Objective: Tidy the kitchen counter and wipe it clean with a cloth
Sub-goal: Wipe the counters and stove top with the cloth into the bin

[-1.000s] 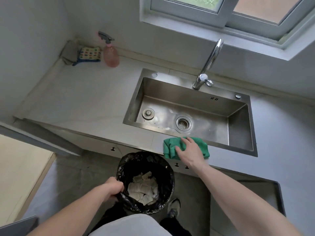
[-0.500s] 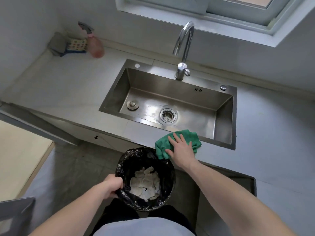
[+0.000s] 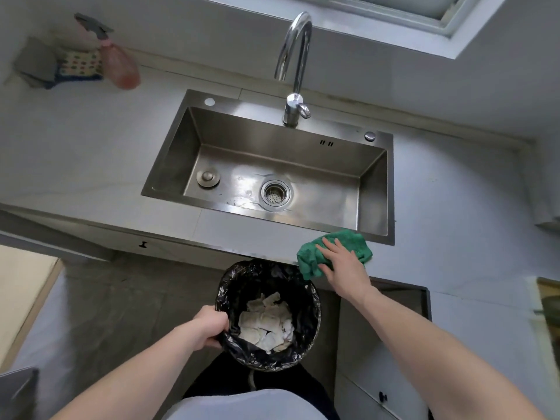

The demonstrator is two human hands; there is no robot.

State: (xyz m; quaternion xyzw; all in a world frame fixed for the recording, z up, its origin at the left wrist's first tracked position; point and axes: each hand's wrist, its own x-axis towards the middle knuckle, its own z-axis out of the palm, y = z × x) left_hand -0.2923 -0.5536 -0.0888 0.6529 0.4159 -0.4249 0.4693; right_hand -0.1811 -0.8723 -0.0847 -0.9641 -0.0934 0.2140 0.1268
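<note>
With the right hand [image 3: 344, 265] pressing flat, fingers spread, on the green cloth [image 3: 333, 251] at the counter [image 3: 454, 237] edge, five o'clock of the sink [image 3: 194, 140], sweep crumbs, probably too small to see, into the lined bin [image 3: 268, 313] gripped by the left hand [image 3: 209, 328] at six.

Home kitchen. Stainless sink [image 3: 266, 174] set into pale counter [image 3: 91, 153], centre frame, gooseneck tap [image 3: 295, 68] behind it. Window sill along top right. Pink spray bottle [image 3: 119, 66] and folded dishcloths [image 3: 60, 68] upper left. Cabinet fronts with small dark knobs below counter edge. Black-lined waste bin [image 3: 268, 313] lower centre.
</note>
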